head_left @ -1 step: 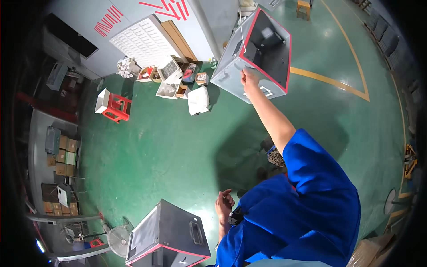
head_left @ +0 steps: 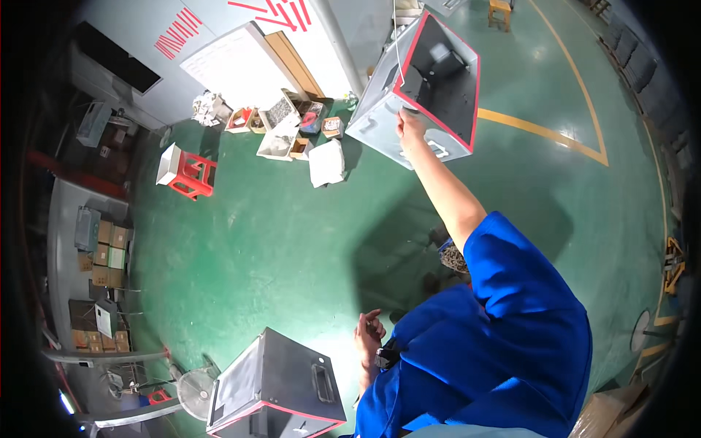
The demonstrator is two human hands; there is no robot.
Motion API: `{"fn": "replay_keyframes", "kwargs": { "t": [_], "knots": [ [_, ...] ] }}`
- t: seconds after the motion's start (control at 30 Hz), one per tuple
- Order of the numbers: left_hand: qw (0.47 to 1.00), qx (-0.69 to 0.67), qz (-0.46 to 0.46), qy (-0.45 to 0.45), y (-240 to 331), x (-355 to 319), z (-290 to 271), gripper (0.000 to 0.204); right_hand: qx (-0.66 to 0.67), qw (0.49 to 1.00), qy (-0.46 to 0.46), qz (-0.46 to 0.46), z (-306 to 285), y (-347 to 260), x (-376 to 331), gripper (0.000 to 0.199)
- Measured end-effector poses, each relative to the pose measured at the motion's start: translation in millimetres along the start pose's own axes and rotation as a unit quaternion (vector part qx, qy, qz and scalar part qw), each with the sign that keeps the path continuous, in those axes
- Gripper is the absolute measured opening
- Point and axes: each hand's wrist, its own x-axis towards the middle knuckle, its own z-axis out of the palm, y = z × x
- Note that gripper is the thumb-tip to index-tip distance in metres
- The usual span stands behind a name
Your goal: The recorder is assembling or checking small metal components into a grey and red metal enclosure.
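At the end of my outstretched right arm, my right hand (head_left: 411, 130) is closed against the near side of a grey metal box (head_left: 380, 120) with red edging. Whatever its fingers grip there is hidden. The box tilts, its open side showing a dark inside, and a thin pale rod or cord (head_left: 398, 44) runs down to its upper corner. A light handle-shaped frame (head_left: 437, 149) shows on the panel beside the hand. My left hand (head_left: 369, 332) is low beside my body, fingers loosely bent and apart, with nothing visible in it. Left of it is a second red-edged grey box (head_left: 296, 372).
Bins of small parts (head_left: 281, 117) and a white sack (head_left: 326, 163) rest on the green floor by the wall. A red stool (head_left: 193, 175) bears a white tray. A round fan (head_left: 196, 393) stands beside the second box. Near my feet is a container of small brown parts (head_left: 453, 258).
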Motion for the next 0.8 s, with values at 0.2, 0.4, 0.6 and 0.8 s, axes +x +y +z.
{"fn": "replay_keyframes", "kwargs": {
  "t": [0.2,0.4,0.6,0.8],
  "knots": [
    [0.999,-0.019,0.001,0.026,3,1,11,0.043,0.020,0.998,0.044,0.035,15,17,-8,0.011],
    [0.999,-0.031,0.001,0.023,3,12,17,0.043,0.073,0.997,0.026,0.023,18,19,-9,0.011],
    [0.997,-0.057,-0.040,-0.027,5,29,7,0.043,0.212,0.975,-0.027,0.066,20,23,-11,0.015],
    [0.999,-0.026,-0.019,-0.024,13,26,2,0.044,0.294,0.950,0.055,0.090,46,33,-29,0.018]
  ]
}}
